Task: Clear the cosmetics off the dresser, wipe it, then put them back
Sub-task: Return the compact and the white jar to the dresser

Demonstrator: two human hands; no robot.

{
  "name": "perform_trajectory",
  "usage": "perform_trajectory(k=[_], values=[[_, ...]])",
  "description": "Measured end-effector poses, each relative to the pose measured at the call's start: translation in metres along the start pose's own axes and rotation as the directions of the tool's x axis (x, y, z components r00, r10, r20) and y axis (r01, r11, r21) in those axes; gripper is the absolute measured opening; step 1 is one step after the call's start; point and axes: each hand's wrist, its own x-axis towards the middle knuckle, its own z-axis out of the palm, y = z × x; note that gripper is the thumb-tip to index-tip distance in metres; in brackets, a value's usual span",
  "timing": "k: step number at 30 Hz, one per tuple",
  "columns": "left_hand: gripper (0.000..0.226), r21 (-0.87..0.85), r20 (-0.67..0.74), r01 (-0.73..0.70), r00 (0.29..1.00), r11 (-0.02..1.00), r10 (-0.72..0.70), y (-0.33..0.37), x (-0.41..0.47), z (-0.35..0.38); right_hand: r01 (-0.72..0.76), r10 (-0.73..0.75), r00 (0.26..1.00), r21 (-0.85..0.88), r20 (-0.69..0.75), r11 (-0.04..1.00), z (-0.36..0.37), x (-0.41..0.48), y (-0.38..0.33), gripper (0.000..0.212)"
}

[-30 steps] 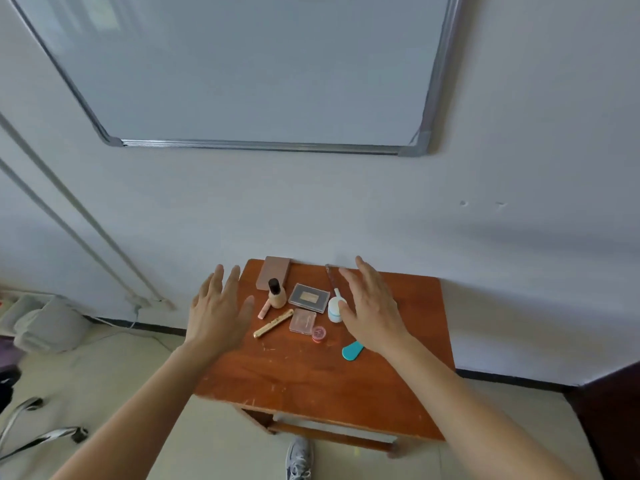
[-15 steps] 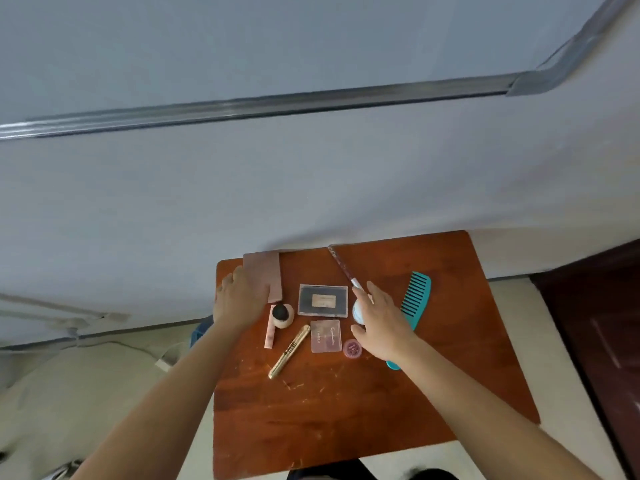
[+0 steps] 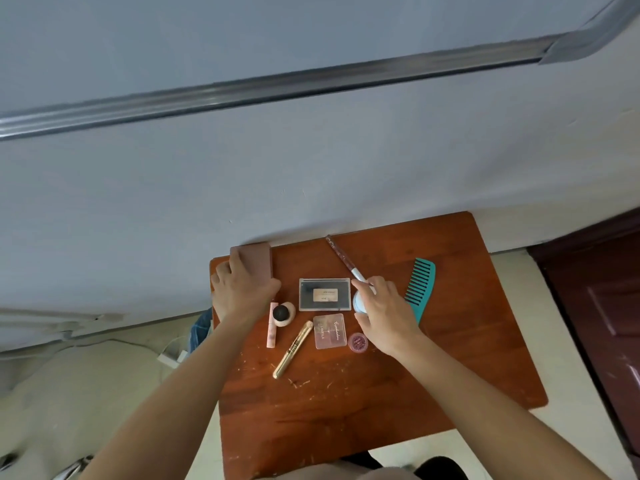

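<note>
A small wooden dresser top (image 3: 398, 382) carries several cosmetics. My left hand (image 3: 242, 289) grips a brown flat case (image 3: 258, 261) at the back left corner. My right hand (image 3: 384, 313) curls round a small white jar (image 3: 358, 301) near the middle. Between the hands lie a dark palette (image 3: 324, 294), a pink clear compact (image 3: 330, 331), a small pink pot (image 3: 357, 342), a gold tube (image 3: 292, 349), a round bottle with a black cap (image 3: 282, 313) and a pink stick (image 3: 272, 329). A thin brush (image 3: 341, 258) lies behind, and a teal comb (image 3: 420, 289) to the right.
The dresser stands against a pale wall (image 3: 311, 174) below a framed board (image 3: 277, 88). A dark wooden door (image 3: 606, 323) is at the right. On the floor to the left lie a cable and plug (image 3: 171, 355). The dresser's scratched front half holds nothing.
The camera tipped down and moved closer. My left hand went from hovering onto the brown case and my right hand came down around the white jar.
</note>
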Motion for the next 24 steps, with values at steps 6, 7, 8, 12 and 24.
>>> perform_trajectory(k=[6,7,8,12,24], values=[[0.092,-0.008,-0.153,-0.106,0.983,0.994,0.104,0.012,-0.033,-0.034,0.025,-0.010,0.982,0.076,-0.189,0.997,-0.036,-0.022,0.011,0.061],[0.091,-0.009,-0.188,-0.124,0.975,0.992,0.120,0.018,-0.041,-0.041,0.024,-0.003,0.972,0.088,-0.235,0.996,-0.044,-0.029,0.015,0.061],[0.089,-0.003,-0.230,-0.151,0.962,0.988,0.147,0.025,-0.052,-0.046,0.023,0.006,0.961,0.101,-0.277,0.995,-0.051,-0.037,0.022,0.062],[0.089,0.030,-0.369,-0.295,0.885,0.955,0.285,0.071,-0.106,-0.067,0.039,0.019,0.900,0.124,-0.436,0.991,-0.087,-0.081,0.054,0.062],[0.099,0.018,-0.416,-0.938,0.307,0.345,0.856,0.305,-0.455,0.013,-0.269,0.416,0.327,0.338,-0.849,0.902,-0.163,-0.420,0.293,0.062]])
